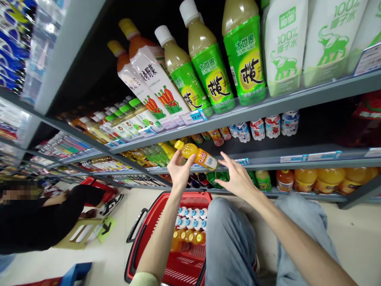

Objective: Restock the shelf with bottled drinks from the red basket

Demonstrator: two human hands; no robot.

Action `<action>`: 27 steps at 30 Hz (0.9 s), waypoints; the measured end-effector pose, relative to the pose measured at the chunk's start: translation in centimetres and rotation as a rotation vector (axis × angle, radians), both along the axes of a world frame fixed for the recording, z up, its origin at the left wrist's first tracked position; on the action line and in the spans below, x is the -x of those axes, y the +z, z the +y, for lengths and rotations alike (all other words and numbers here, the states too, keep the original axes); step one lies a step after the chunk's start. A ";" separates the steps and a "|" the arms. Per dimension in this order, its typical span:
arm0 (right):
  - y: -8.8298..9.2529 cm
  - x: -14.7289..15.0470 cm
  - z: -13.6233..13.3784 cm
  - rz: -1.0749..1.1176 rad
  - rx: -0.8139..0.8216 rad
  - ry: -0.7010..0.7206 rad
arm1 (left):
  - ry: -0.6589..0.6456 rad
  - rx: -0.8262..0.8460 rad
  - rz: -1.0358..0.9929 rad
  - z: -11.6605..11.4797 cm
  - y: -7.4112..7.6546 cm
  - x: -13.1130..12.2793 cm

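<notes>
Left hand (179,171): our fingers clamp a bottle (200,155), above the basket (196,195).
Right hand (238,179): fingers apart, beside the bottle.
Basket: we see other bottles (190,224) inside.

Head cam looks fwd/down at hands (180,171), close to shelves (268,107).

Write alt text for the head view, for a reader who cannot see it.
The left hand holds a small orange juice bottle before drink shelves, with the open right hand beside it. Below is a red basket holding more bottles; another person in black is at left.
</notes>
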State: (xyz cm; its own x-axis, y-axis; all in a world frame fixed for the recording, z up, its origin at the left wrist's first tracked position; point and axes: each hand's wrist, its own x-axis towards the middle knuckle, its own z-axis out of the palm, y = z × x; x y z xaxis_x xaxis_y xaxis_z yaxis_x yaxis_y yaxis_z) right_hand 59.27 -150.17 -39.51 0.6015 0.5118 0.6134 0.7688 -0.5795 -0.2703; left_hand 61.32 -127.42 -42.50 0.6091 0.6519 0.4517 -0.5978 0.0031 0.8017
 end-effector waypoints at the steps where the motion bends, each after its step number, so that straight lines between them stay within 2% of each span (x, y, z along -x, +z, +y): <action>1: -0.1 0.0 0.0 -0.002 0.009 0.001 | 0.018 -0.018 -0.014 0.2 0.2 -0.2; 5: -0.3 0.0 0.1 0.006 0.041 -0.007 | 0.111 -0.109 -0.051 0.4 0.7 -1.5; 8: -0.3 0.0 0.1 0.015 0.063 -0.018 | 0.169 -0.171 -0.017 0.4 0.3 -2.9; 15: -0.1 -0.1 0.0 0.001 0.110 -0.038 | 0.131 -0.196 0.106 1.0 -1.3 -5.8; 23: -0.3 -0.1 0.0 -0.006 0.146 -0.046 | 0.204 -0.359 0.206 2.3 0.3 -8.9; 25: -0.4 -0.2 0.0 -0.002 0.154 -0.044 | 0.155 -0.355 0.184 2.6 0.2 -9.7; 27: -0.5 -0.1 0.0 0.006 0.169 -0.043 | -0.012 -0.339 0.151 2.9 -0.3 -10.1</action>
